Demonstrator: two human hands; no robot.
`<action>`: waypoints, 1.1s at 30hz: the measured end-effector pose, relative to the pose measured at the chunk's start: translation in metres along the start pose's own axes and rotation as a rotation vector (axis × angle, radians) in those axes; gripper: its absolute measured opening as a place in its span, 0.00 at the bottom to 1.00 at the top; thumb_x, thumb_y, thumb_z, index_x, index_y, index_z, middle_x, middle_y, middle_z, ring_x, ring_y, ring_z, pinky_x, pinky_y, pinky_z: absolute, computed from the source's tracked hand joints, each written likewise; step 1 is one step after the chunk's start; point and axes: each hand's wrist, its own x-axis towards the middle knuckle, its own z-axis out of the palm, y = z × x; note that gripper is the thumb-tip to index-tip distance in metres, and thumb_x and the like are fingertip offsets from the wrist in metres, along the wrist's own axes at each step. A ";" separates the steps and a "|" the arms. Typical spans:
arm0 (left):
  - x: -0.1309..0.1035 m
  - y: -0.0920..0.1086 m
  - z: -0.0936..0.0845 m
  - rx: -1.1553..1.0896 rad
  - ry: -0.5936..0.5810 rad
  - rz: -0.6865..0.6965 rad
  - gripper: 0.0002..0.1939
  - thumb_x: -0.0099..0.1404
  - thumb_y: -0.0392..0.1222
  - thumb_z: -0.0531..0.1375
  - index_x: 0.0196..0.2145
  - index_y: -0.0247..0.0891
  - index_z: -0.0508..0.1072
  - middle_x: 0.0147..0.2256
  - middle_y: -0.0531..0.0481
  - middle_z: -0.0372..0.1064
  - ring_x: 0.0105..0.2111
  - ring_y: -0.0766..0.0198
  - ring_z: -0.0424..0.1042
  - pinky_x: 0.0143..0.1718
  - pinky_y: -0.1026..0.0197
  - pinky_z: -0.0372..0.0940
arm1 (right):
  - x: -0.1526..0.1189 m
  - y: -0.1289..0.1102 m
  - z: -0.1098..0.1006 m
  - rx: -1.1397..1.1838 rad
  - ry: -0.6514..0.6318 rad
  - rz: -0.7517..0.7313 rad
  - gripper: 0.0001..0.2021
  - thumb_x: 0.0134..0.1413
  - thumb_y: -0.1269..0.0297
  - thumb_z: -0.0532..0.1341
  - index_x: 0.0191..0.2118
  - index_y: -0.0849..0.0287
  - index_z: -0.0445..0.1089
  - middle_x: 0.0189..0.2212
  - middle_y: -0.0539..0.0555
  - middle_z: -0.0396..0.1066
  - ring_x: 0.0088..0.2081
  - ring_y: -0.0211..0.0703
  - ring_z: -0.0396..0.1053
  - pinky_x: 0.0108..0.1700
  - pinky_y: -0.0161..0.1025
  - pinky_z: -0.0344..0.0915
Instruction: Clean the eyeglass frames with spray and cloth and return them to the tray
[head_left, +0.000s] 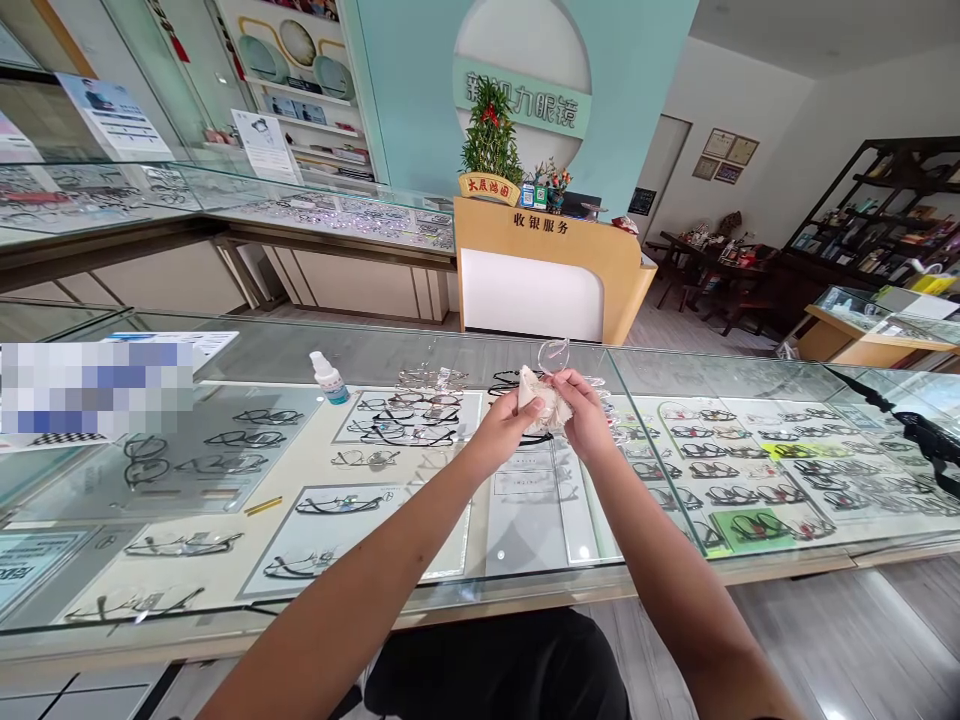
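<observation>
Above the glass counter, both hands are together around a cream-coloured cloth (546, 400) and a pair of glasses (553, 354). My left hand (504, 425) is closed on the cloth, thumb pressed on top. My right hand (583, 408) pinches the glasses at the cloth's right side; one clear lens with a pale pinkish rim sticks up above the fingers. The rest of the glasses is hidden by the cloth and fingers. To the left, a small white spray bottle (330, 380) with blue liquid stands upright on the glass.
Under the glass top (420, 470) lie rows of spectacle frames. Papers (172, 345) rest on the counter at left. A black strap (915, 430) is at far right. Beyond stands a wooden cashier desk (630, 270) with a plant (491, 140); another display case (322, 215) runs behind.
</observation>
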 end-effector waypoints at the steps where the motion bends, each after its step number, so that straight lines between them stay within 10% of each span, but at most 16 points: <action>1: 0.000 0.001 0.000 -0.014 -0.008 -0.018 0.35 0.61 0.67 0.74 0.52 0.35 0.81 0.41 0.44 0.80 0.47 0.51 0.77 0.52 0.53 0.69 | 0.000 0.000 0.000 0.008 0.001 0.005 0.14 0.56 0.49 0.76 0.35 0.51 0.77 0.38 0.48 0.78 0.38 0.43 0.71 0.42 0.39 0.67; 15: -0.001 -0.001 0.005 -0.006 0.135 0.017 0.34 0.61 0.73 0.71 0.40 0.37 0.76 0.28 0.55 0.67 0.27 0.66 0.64 0.31 0.59 0.66 | -0.004 0.000 0.006 -0.006 -0.150 0.031 0.13 0.60 0.50 0.75 0.34 0.51 0.76 0.34 0.48 0.73 0.32 0.41 0.66 0.31 0.38 0.64; 27: -0.001 0.003 -0.004 -0.088 -0.079 -0.101 0.33 0.59 0.63 0.77 0.53 0.37 0.81 0.44 0.44 0.81 0.47 0.52 0.77 0.51 0.53 0.69 | 0.001 -0.004 0.001 0.106 -0.009 0.072 0.15 0.52 0.52 0.79 0.33 0.53 0.76 0.37 0.49 0.76 0.34 0.41 0.67 0.36 0.38 0.64; 33: 0.000 0.005 0.000 -0.061 -0.013 -0.023 0.30 0.61 0.64 0.75 0.46 0.35 0.78 0.33 0.50 0.75 0.32 0.63 0.71 0.36 0.58 0.69 | -0.005 -0.001 0.007 0.093 -0.102 0.079 0.16 0.56 0.49 0.77 0.34 0.52 0.74 0.35 0.47 0.73 0.30 0.40 0.62 0.29 0.37 0.60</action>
